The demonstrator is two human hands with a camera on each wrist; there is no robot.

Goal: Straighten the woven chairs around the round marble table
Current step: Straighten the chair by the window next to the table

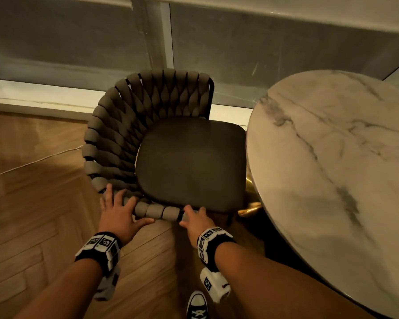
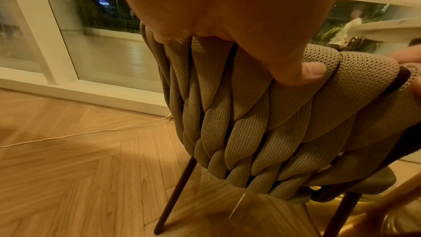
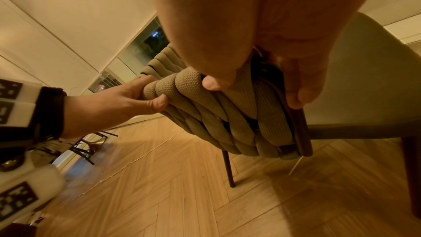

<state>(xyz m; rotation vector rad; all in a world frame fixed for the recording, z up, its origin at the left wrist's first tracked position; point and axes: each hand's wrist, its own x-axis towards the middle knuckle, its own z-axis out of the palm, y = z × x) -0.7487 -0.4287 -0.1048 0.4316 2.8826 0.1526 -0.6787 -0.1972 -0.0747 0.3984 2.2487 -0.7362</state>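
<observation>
Step in hand, as judged: repositioning one woven chair [image 1: 148, 134] at centre frame of the head view; its dark seat cushion [image 1: 189, 162] nearly touches the rim of the round marble table [image 1: 332, 157] at right, with the backrest curving round the left and top of the seat, toward the window frame [image 1: 55, 97] at upper left.

Left hand [image 1: 119, 212] grasps the woven rim at lower centre, fingers over the top, thumb beneath; right hand [image 1: 195, 218] clasps the end of the same rim just beside the seat corner, fingers curled round it.

Next move likely calls for swinging the backrest so the seat squares to the table; both grips look adequate; the cable [image 1: 32, 161] on the floor at left could snag a leg.

Head view alone shows chair-to-table relation; left wrist view shows the thin leg [image 2: 175, 195] on herringbone floor [image 2: 68, 177]; right wrist view confirms both thumbs pressed into the weave, and shows other furniture at lower left, too blurred to identify.
</observation>
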